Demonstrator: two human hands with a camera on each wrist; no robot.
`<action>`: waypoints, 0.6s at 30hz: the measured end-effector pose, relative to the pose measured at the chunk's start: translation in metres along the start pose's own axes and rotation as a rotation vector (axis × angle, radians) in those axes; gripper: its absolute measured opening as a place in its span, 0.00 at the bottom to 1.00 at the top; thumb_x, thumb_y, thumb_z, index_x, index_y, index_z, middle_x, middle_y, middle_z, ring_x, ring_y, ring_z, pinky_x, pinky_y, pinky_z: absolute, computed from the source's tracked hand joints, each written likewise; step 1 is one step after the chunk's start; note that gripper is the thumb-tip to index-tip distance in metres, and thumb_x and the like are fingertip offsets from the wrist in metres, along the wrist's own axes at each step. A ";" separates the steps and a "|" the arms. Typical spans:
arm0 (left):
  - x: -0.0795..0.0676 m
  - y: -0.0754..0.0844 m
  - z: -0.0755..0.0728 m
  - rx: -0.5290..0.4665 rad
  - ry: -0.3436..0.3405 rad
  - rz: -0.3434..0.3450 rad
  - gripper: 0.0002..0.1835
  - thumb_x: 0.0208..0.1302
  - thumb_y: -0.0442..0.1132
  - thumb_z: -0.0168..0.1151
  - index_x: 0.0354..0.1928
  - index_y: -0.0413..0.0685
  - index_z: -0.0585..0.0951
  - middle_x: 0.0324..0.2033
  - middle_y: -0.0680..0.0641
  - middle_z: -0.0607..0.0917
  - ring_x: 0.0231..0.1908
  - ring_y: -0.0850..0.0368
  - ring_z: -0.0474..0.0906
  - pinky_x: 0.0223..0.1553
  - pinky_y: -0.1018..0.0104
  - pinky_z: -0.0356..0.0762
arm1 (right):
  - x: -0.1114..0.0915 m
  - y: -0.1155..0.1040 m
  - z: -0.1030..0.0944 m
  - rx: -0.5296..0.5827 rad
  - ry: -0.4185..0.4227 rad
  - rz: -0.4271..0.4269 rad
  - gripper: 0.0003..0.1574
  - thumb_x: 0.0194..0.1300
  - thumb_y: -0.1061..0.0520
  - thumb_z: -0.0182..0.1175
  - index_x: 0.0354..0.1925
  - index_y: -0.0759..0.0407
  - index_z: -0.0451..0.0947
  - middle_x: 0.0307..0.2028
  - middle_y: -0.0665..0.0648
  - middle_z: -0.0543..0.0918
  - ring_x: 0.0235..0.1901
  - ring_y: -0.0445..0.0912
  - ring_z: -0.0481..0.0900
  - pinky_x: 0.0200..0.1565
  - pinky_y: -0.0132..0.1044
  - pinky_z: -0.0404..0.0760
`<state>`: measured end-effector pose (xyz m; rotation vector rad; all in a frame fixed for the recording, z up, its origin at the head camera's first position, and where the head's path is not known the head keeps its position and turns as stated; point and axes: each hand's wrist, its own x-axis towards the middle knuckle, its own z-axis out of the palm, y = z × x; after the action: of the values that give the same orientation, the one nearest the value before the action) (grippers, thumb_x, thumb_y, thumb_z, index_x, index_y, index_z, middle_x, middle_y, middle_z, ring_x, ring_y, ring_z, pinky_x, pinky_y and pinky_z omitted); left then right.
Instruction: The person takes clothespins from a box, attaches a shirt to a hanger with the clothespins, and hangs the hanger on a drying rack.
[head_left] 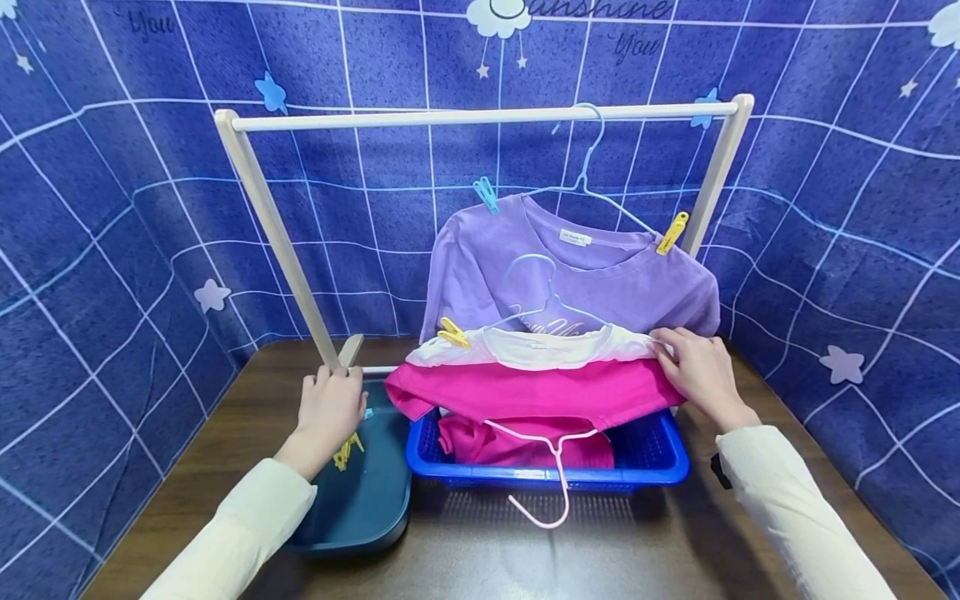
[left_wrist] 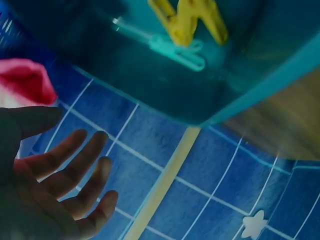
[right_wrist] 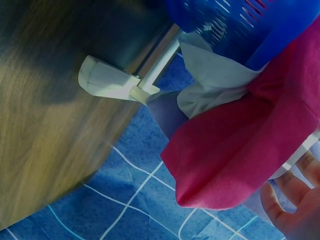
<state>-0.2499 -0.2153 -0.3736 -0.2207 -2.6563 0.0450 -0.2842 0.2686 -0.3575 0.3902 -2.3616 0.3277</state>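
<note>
A pink and white shirt point(head_left: 525, 390) is on a light blue hanger point(head_left: 552, 287) over the basket, with a yellow clothespin point(head_left: 453, 333) clipped at its left shoulder. My right hand point(head_left: 699, 375) pinches the white cloth at the other shoulder, and in the right wrist view the pink sleeve point(right_wrist: 230, 155) hangs beside the fingers. Over the dark teal bin point(head_left: 386, 508) is my left hand point(head_left: 327, 410), its fingers loosely spread with nothing in them. Yellow clothespins point(left_wrist: 192, 20) and a turquoise clothespin point(left_wrist: 177, 52) lie in that bin.
A purple shirt point(head_left: 480, 250) hangs from the rack's white bar point(head_left: 420, 119), clipped by a blue clothespin point(head_left: 486, 195) and a yellow one. The blue basket point(head_left: 637, 477) holds more pink cloth, and a pink hanger point(head_left: 558, 475) lies across its front rim.
</note>
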 end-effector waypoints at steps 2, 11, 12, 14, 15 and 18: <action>-0.003 0.000 0.006 0.011 -0.032 -0.003 0.15 0.52 0.40 0.63 0.37 0.35 0.76 0.34 0.34 0.82 0.35 0.37 0.73 0.34 0.46 0.66 | 0.000 0.000 0.000 0.002 -0.003 0.002 0.08 0.55 0.58 0.61 0.36 0.56 0.79 0.22 0.57 0.78 0.26 0.55 0.77 0.32 0.49 0.65; -0.012 0.004 0.017 0.060 -0.210 -0.017 0.15 0.49 0.40 0.63 0.36 0.36 0.77 0.33 0.36 0.83 0.39 0.36 0.73 0.38 0.43 0.68 | -0.001 -0.001 -0.001 0.006 -0.007 0.007 0.08 0.55 0.58 0.61 0.37 0.57 0.79 0.26 0.58 0.81 0.28 0.56 0.79 0.32 0.50 0.65; -0.013 0.005 0.018 0.061 -0.232 -0.023 0.15 0.49 0.40 0.63 0.36 0.36 0.77 0.34 0.36 0.82 0.40 0.35 0.73 0.39 0.43 0.67 | -0.001 -0.001 -0.001 0.005 -0.007 0.006 0.08 0.55 0.58 0.61 0.37 0.57 0.79 0.26 0.58 0.81 0.28 0.56 0.79 0.32 0.50 0.65; -0.013 0.006 0.020 0.065 -0.275 -0.034 0.15 0.50 0.40 0.63 0.37 0.36 0.78 0.34 0.36 0.82 0.40 0.36 0.73 0.41 0.42 0.67 | -0.001 -0.001 -0.001 0.006 -0.008 0.006 0.09 0.55 0.58 0.61 0.37 0.57 0.79 0.26 0.58 0.81 0.28 0.57 0.79 0.32 0.50 0.65; -0.013 0.006 0.021 0.068 -0.298 -0.040 0.16 0.51 0.40 0.62 0.38 0.36 0.78 0.35 0.36 0.82 0.41 0.36 0.72 0.42 0.42 0.67 | -0.001 -0.001 -0.001 0.006 -0.008 0.005 0.08 0.55 0.58 0.61 0.37 0.57 0.79 0.26 0.58 0.81 0.28 0.57 0.79 0.32 0.50 0.65; -0.013 0.008 0.023 0.080 -0.364 -0.056 0.15 0.54 0.39 0.60 0.40 0.35 0.78 0.36 0.35 0.82 0.41 0.36 0.72 0.43 0.42 0.66 | -0.001 -0.001 -0.001 0.006 -0.008 0.005 0.09 0.55 0.58 0.61 0.37 0.57 0.79 0.25 0.58 0.80 0.27 0.57 0.78 0.32 0.50 0.65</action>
<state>-0.2482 -0.2095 -0.3998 -0.1203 -3.0136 0.1891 -0.2828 0.2681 -0.3572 0.3896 -2.3699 0.3356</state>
